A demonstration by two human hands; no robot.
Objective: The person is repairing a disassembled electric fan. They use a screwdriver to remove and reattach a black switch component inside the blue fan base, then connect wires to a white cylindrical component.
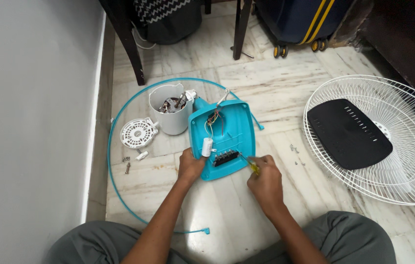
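A teal fan base housing lies open-side up on the marble floor, with coloured wires, a white cylindrical capacitor and a black switch block inside. My left hand grips the housing's near left edge beside the capacitor. My right hand holds a yellow-handled screwdriver whose tip points at the switch block. A white motor housing stands just behind the teal base.
A white fan grille with a black plate on it lies at the right. A teal ring loops around the work area. A white round vented cover and loose screws lie left. Chair legs and a wheeled suitcase stand behind.
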